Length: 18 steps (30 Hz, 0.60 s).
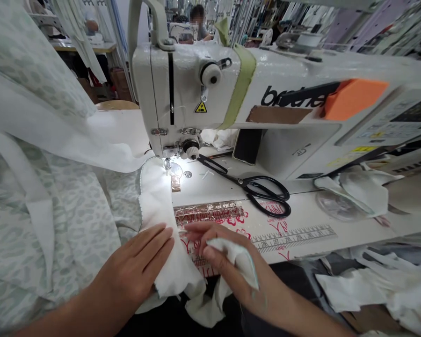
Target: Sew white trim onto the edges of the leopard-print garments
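A long white fabric strip with a stitched left edge [157,187] lies on the white table [301,213], its long axis running from far to near; its rounded far end points at the metal presser foot [167,164] of the white sewing machine [185,89], and its near end crumples toward the table's near edge. The left hand [135,264] lies flat on the strip's near half, fingers extended and close together, covering part of its left edge. The right hand [228,276], just right of the strip, is curled, with a small white fabric flap edged in teal [243,262] between thumb and fingers; whether flap and strip are one piece is hard to tell. Black-handled metal scissors [241,181] lie beyond, blades toward the presser foot. At left, pale green-spotted fabric [77,201] is cut off by the view. Glare washes out the cloth beside the needle, and the right fingertips are blurred.
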### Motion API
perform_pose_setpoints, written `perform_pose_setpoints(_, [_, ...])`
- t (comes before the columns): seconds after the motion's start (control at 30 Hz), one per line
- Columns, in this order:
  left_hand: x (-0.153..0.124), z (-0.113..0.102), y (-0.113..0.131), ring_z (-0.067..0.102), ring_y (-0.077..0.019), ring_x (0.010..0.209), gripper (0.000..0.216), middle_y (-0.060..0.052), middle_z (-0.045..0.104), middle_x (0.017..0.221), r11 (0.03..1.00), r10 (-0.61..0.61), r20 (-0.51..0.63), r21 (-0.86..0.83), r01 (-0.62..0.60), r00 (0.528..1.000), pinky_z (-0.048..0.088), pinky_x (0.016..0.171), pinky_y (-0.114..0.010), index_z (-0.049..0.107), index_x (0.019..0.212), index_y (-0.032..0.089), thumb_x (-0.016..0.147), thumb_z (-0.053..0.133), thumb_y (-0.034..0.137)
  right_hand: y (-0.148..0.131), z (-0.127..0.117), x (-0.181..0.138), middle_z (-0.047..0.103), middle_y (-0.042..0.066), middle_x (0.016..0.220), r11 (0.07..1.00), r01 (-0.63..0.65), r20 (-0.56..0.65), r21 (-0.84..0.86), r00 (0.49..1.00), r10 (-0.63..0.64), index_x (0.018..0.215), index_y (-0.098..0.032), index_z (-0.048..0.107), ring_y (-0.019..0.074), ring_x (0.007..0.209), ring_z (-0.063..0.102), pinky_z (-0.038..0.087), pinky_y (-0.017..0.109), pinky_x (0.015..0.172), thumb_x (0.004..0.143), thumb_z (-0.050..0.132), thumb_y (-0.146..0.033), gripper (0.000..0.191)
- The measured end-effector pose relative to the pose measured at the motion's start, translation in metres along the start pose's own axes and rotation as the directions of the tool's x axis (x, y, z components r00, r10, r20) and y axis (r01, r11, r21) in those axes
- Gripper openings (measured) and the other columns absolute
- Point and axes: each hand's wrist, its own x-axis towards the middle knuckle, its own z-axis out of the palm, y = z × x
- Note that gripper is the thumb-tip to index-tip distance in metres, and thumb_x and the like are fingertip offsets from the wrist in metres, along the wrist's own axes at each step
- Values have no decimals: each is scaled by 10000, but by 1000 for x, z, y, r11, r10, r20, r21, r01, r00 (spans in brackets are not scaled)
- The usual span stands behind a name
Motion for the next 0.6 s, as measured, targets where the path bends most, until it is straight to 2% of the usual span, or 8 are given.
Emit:
perform_pose_setpoints(0.1, [10, -1, -3, 534, -281, 1060, 249, -181, 595, 1068, 997, -77, -22, 5, 77, 997, 519, 866, -438, 586, 998, 52, 925, 349, 68, -3, -1, 15, 599, 71, 1175, 970, -126, 40, 209, 992, 120, 1120, -204, 567, 192, 1115, 550, 427, 376, 967, 909, 461, -388, 299])
perform_pose_setpoints(0.17, [15, -3, -6, 560, -258, 959, 234, -162, 609, 958, 997, -78, -31, -17, 77, 996, 535, 806, -413, 587, 919, 61, 925, 353, 69, -3, 0, 23, 615, 61, 1133, 943, -169, 86, 287, 985, 151, 1173, -205, 546, 191, 1118, 550, 408, 380, 989, 895, 481, -414, 354])
perform_pose_setpoints(0.27, [12, -5, -8, 543, -250, 1016, 207, -163, 600, 1007, 994, -50, -86, -100, 41, 995, 508, 877, -406, 569, 1006, 50, 911, 385, 46, -3, 6, 33, 624, 41, 1040, 921, -183, 138, 343, 980, 144, 917, -186, 619, 186, 1060, 565, 403, 348, 968, 866, 502, -457, 299])
perform_pose_setpoints(0.37, [3, -8, -10, 495, -261, 1133, 256, -176, 572, 1126, 985, -57, -128, -171, 34, 990, 468, 950, -422, 537, 1121, 46, 901, 408, 28, -4, 11, 40, 602, 10, 840, 909, -186, 144, 372, 979, 141, 738, -181, 572, 155, 862, 581, 440, 304, 845, 839, 507, -498, 339])
perform_pose_setpoints(0.43, [-2, -9, -11, 486, -264, 1156, 277, -179, 570, 1149, 983, -49, -116, -180, 27, 992, 469, 956, -421, 527, 1155, 44, 899, 423, 35, -5, 11, 39, 538, -21, 683, 928, -198, 201, 316, 970, 139, 716, -186, 544, 124, 693, 538, 441, 260, 700, 851, 482, -490, 338])
perform_pose_setpoints(0.5, [-2, -9, -12, 492, -259, 1157, 277, -180, 581, 1152, 988, -7, -82, -157, -6, 997, 477, 954, -414, 532, 1159, 44, 915, 402, 59, -7, 8, 33, 486, -37, 613, 966, -174, 274, 189, 955, 118, 719, -187, 520, 104, 598, 484, 403, 231, 595, 892, 427, -442, 322])
perform_pose_setpoints(0.6, [-1, -8, -10, 517, -261, 1133, 274, -171, 610, 1127, 994, 67, -45, -78, -71, 997, 489, 943, -410, 563, 1120, 50, 929, 368, 74, -7, 3, 21, 518, -28, 659, 993, -19, 246, -118, 968, 48, 767, -184, 501, 99, 597, 481, 373, 222, 570, 922, 390, -320, 235])
